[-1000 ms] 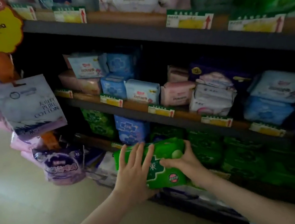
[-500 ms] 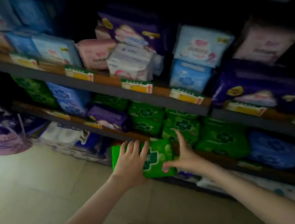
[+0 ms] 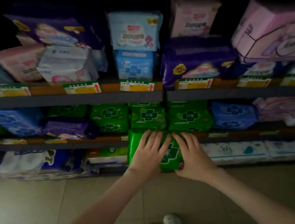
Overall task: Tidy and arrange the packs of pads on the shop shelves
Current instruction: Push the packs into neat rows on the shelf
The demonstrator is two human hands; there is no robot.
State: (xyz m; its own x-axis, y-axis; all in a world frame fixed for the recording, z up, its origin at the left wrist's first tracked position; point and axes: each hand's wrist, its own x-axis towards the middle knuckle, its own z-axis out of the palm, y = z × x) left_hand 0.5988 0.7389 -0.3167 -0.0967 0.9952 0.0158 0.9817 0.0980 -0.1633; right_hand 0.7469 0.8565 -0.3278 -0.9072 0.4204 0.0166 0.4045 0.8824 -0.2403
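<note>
Two hands press a green pack (image 3: pixel 134 151) to the shelf (image 3: pixel 97 142) of green packs (image 3: pixel 147 115): left hand (image 3: pixel 148 156) flat, right hand (image 3: pixel 193 157) pinching it.

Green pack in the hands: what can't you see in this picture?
- Head view: green pack front print, mostly covered by left hand and right hand.
- Head view: whether the right hand grips or only presses, too blurred.
- Head view: price tags, too blurred to read.
- Head view: pink pack, cut by the right edge.
</note>
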